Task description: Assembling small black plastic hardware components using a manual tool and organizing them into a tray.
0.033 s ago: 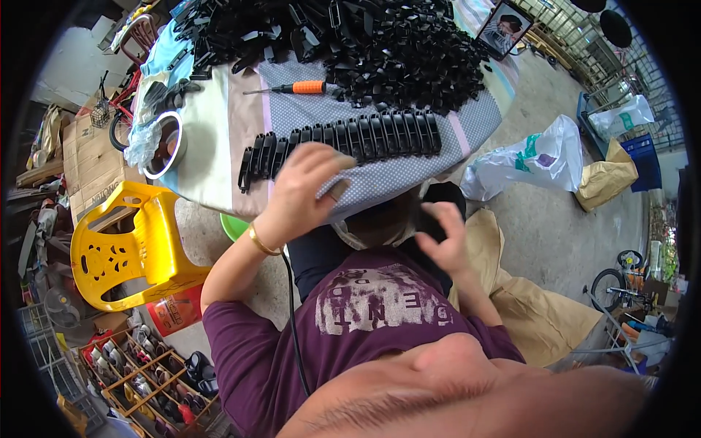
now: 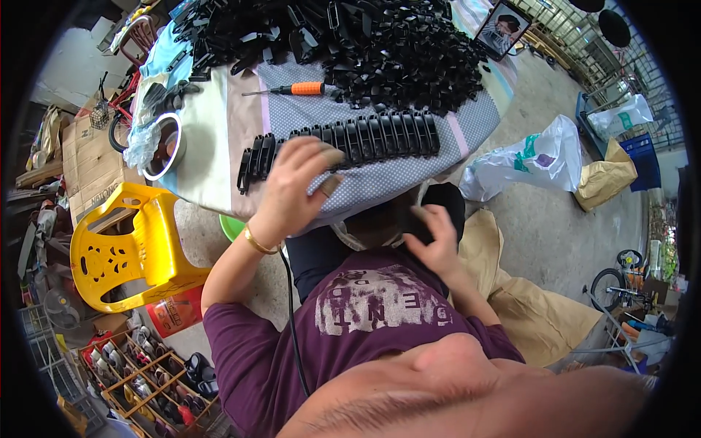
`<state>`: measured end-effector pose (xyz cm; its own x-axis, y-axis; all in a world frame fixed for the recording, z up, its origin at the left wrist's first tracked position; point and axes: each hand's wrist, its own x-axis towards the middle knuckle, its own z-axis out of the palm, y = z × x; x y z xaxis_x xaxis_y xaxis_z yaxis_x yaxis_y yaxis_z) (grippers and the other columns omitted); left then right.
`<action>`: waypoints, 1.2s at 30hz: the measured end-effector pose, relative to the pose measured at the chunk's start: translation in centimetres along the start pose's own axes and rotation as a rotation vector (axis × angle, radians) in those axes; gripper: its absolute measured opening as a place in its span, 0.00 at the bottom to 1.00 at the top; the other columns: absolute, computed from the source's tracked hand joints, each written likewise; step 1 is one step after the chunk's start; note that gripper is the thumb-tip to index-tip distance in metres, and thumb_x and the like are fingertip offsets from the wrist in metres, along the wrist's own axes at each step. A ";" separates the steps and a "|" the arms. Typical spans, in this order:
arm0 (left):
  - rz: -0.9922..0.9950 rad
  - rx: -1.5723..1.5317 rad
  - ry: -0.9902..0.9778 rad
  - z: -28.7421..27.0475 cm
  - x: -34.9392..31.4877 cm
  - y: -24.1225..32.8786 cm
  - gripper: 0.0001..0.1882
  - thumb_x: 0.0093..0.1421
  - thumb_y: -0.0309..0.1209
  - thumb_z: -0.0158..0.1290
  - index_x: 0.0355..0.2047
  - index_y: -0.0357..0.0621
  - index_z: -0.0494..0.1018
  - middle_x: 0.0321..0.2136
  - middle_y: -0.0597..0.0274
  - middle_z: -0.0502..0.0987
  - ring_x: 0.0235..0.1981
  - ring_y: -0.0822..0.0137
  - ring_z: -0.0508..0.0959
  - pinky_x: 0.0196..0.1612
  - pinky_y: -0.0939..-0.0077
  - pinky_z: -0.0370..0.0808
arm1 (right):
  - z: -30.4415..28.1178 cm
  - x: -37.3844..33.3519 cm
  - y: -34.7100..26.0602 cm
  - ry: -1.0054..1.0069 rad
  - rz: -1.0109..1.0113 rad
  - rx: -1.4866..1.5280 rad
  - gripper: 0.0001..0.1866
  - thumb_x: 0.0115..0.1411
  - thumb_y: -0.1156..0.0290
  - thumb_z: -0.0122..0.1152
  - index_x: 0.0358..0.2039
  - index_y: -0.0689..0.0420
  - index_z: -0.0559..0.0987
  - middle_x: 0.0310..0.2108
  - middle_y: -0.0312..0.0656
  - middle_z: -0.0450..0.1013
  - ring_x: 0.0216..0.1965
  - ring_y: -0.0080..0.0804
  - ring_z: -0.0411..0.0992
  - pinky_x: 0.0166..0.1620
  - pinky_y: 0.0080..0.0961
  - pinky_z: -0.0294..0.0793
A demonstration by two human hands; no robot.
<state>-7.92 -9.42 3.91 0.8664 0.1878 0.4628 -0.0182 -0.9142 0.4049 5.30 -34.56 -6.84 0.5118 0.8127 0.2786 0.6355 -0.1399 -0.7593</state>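
A row of slim black plastic pieces (image 2: 365,136) stands side by side near the front edge of the table. My left hand (image 2: 288,186), with a gold bangle at its wrist, hovers over the left half of this row and hides part of it. Its thumb and fingers are apart, and I see nothing between them. Below the table edge, over my lap, my right hand (image 2: 438,239) has its thumb and fingers spread, with nothing visible in them against the dark trousers. A screwdriver with an orange handle (image 2: 307,88) lies behind the row.
Heaps of small black parts (image 2: 409,62) cover the table's far side. A white-rimmed bowl (image 2: 175,146) and dark gloves (image 2: 166,98) are at left. A yellow chair (image 2: 157,248) stands left, a white plastic bag (image 2: 537,160) right. Brown paper (image 2: 537,314) lies near my right arm.
My left hand has shifted slightly left, with a wider gap between thumb and fingers. My right hand has moved a little to the left. The row looks unchanged.
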 end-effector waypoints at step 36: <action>0.321 0.120 -0.264 8.2 1.9 1.9 0.37 0.47 0.48 0.57 0.54 0.39 0.64 0.52 0.52 0.64 0.51 0.54 0.64 0.50 0.61 0.62 | 0.0 3.9 -1.9 0.290 -0.212 -0.289 0.21 0.44 0.75 0.67 0.41 0.63 0.75 0.52 0.53 0.64 0.54 0.57 0.62 0.55 0.43 0.65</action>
<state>-2.20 -13.76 -0.87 0.9246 -0.1972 0.3261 -0.2631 -0.9493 0.1719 6.11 -31.17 -4.31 0.4678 0.6544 0.5941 0.8576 -0.1735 -0.4841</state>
